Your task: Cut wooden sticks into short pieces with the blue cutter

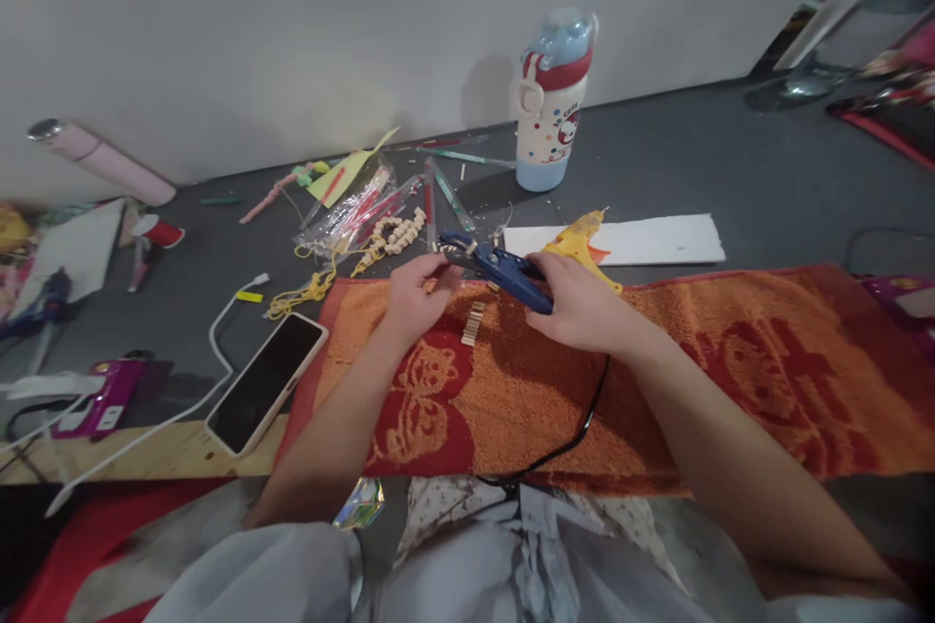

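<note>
My right hand (580,302) is wrapped round the handles of a blue hand cutter (511,277), which points up and left above the towel. Close to the cutter's jaw end, my left hand (424,292) has its thumb and fingers bent together; whatever it pinches is too small or too blurred to make out. Below the tool, a short row of small pale wooden pieces (473,323) lies on an orange and red towel (555,399). Just behind my right hand is a yellow glue gun (580,238), partly hidden.
A white board strip (664,240) lies behind the towel, near a blue and white bottle (553,107). To the left are plastic packets (351,214), yellow cord (299,295), a phone (267,384) and a white cable (219,341). A black cord (577,438) crosses the towel.
</note>
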Motion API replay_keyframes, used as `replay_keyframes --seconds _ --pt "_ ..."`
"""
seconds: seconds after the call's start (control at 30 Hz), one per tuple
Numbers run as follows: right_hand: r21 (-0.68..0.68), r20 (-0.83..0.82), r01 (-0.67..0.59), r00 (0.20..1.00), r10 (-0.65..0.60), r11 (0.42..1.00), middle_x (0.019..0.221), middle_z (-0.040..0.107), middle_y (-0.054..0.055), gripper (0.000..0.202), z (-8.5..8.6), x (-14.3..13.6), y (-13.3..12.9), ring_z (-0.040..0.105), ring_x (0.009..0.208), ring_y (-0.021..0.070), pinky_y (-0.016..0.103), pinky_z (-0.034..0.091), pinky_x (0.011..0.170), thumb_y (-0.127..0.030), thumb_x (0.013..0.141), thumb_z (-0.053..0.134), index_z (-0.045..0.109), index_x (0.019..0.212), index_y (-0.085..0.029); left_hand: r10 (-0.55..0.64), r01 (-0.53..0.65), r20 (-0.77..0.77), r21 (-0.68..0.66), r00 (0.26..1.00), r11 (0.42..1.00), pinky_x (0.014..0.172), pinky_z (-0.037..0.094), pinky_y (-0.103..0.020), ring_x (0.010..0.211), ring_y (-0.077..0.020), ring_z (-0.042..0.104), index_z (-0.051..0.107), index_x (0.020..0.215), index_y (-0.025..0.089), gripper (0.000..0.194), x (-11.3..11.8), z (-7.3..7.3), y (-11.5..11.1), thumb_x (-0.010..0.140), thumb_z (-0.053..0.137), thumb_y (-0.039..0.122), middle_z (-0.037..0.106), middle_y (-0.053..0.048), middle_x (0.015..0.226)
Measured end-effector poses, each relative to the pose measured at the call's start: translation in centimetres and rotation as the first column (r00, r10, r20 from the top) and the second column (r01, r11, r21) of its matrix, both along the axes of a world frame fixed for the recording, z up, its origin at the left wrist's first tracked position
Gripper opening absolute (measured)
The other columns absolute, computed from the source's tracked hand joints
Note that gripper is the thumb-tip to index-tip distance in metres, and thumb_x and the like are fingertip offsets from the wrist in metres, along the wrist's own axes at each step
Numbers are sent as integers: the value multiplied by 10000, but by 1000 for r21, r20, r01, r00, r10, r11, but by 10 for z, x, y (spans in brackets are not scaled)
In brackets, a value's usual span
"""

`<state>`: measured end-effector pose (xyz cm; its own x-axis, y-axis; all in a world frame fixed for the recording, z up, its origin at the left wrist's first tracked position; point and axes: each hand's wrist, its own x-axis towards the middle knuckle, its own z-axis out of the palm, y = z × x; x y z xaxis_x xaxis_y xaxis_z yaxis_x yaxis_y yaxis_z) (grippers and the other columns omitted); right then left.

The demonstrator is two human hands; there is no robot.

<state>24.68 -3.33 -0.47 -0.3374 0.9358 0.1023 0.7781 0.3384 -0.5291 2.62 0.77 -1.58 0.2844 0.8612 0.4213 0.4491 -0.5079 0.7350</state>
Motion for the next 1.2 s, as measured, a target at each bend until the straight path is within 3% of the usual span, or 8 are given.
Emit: replay_keyframes --seconds 0.1,0.37,0.5,0.63,0.87,1.2 --pt "21 -8 21 1000 -20 1000 1007 592 154 441 -1 -1 -1 544 909 288 396 431 803 -276 672 536 503 1081 -116 33 -27 -49 127 998 992 614 458 -230 596 -111 570 609 668 177 190 1 3 -3 812 550 285 625 -3 626" --pt "173 -11 76 997 -75 982 1072 544 207 562 -5 -7 -5 503 1022 336 446 394 905 -274 666 531 464 1174 -44 81 -64 -96 167 992 984 568 425 -227 556 -112 562 562 578 178 227 5 7 -13 793 492 166 586 12 555" --pt "95 -42 33 999 -29 995 1022 565 173 489 -2 -3 -3 527 959 307 412 425 835 -266 650 528 505 1102 -80 36 -22 -78 171 996 985 543 409 -206 515 -93 546 572 587 173 229 7 13 -15 793 480 137 589 26 529" --pt "-30 -73 -14 997 12 999 980 587 129 422 2 2 -1 545 893 270 382 436 784 -258 641 536 521 1043 -129 -45 51 -76 84 996 995 519 410 -197 465 -85 528 561 569 169 277 7 19 -14 827 460 149 582 26 494" --pt "-13 -52 16 999 -16 1000 1019 602 147 460 4 2 -1 556 901 269 370 432 785 -233 657 531 519 1100 -109 -46 54 -151 55 988 997 540 421 -194 494 -92 550 587 628 175 262 5 16 -11 849 444 169 599 23 524" --pt "7 -4 43 999 -43 999 884 635 95 347 8 0 -2 564 769 227 312 402 678 -246 665 515 576 988 -133 -38 48 -238 38 970 998 580 419 -208 533 -105 549 614 741 184 237 4 14 -12 863 413 156 597 22 560"
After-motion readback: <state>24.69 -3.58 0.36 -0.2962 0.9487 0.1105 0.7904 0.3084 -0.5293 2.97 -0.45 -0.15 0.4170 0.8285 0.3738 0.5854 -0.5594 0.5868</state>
